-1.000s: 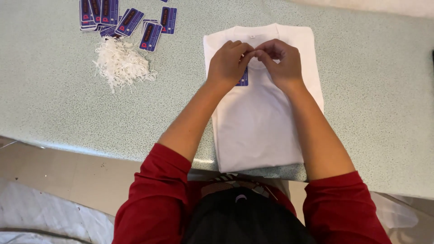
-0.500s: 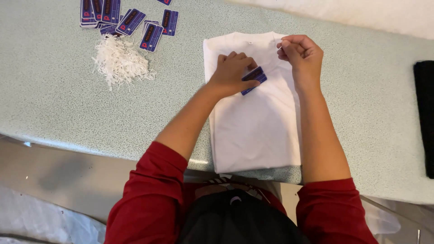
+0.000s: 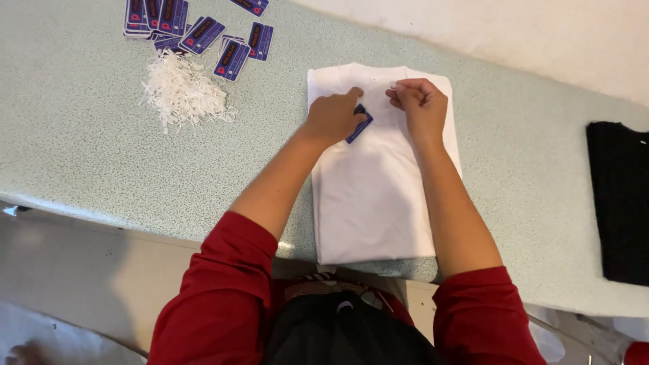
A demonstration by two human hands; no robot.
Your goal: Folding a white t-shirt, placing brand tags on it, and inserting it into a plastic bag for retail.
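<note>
Tag (image 3: 359, 124): small blue rectangular card, tilted, lying on the collar end of the folded white T-shirt (image 3: 375, 196), upper centre of the frame. Shirt flat on the speckled green table (image 3: 88, 149), hem end at the near table edge.

Risks, as judged:
- Tag slipping or rotating out from under the fingertips; cause: light contact on a smooth card over soft fabric.
- Collar layers pulled out of the fold; cause: pinch at the neckline lifted or tugged sideways.
- Shirt sliding toward the near edge; cause: hem already at the table lip, forearms resting across the fabric.
- Thin fastener strand at the neckline possibly dropped or tangled; too small to confirm.

Grip state:
- Left hand (image 3: 331, 118): fingers curled, tips closed down on the left edge of the tag, pressing or holding it against the shirt. Lifted or merely pinned: cannot tell.
- Right hand (image 3: 420, 101): fingers drawn together in a narrow pinch at the neckline, just right of the tag, touching the collar fabric. Pinched item hidden by the fingertips.

Surroundings:
- Heap of white string fasteners (image 3: 181, 91), upper left of the frame, well apart from the shirt.
- Spread of spare blue tags (image 3: 196, 27) just above that heap, at the top edge.
- Black folded garment (image 3: 618, 199) at the right edge of the frame, apart from the shirt.
</note>
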